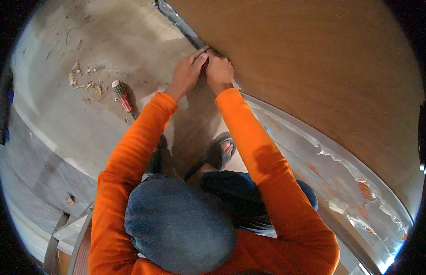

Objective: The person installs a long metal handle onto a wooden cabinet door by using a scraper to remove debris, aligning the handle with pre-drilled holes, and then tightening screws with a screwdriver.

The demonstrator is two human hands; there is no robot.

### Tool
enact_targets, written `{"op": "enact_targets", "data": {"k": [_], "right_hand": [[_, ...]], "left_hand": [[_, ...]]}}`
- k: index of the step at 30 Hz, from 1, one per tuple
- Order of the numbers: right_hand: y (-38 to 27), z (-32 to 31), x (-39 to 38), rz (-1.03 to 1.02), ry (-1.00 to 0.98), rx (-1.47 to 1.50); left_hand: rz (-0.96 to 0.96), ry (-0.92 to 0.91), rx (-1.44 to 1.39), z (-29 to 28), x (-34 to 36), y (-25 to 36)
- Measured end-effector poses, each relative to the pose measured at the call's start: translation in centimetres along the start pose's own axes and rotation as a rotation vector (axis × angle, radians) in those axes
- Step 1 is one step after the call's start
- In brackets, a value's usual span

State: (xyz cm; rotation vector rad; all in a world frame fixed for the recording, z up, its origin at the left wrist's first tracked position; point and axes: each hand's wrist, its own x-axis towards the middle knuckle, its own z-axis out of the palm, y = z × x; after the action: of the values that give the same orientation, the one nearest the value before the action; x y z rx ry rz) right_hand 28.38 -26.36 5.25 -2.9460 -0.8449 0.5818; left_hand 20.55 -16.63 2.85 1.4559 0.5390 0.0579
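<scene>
My left hand (pixel 188 73) and my right hand (pixel 219 72) meet at the lower edge of a large brown wooden panel (pixel 323 59), where a narrow grey strip (pixel 181 23) runs along the pale floor (pixel 48 50). The left fingers are pressed together with the thumb at the strip; the right fingers are curled beside them. What they grip, if anything, is hidden. A screwdriver (pixel 122 95) with a red, grey and dark handle lies left of my left forearm.
Wood scraps (pixel 89 86) lie on the floor at the left. Torn translucent film (pixel 355 192) follows the panel's edge on the right. A metal frame (pixel 59 231) stands at lower left. My sandalled foot (pixel 220 151) is below my hands.
</scene>
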Motion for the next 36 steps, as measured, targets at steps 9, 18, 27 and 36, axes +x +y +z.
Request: {"op": "enact_targets", "data": {"k": [9,18,27,36], "right_hand": [[2.2,3.2,-0.8,-0.107,0.174,0.237],[8.1,9.4,-4.2,-0.119,0.474,0.493],[3.5,3.4,-5.4,0.029,0.579,0.417],[2.8,2.2,-3.9,0.085,0.488,0.285]], "left_hand": [[0.016,0.037,-0.146,1.5,-1.4,-2.5],[0.341,-0.079,0.364,5.7,-4.7,0.0],[0.259,-0.118,0.466,1.2,-5.6,-2.1],[0.255,0.022,0.299,-1.1,-9.0,-3.4]]}}
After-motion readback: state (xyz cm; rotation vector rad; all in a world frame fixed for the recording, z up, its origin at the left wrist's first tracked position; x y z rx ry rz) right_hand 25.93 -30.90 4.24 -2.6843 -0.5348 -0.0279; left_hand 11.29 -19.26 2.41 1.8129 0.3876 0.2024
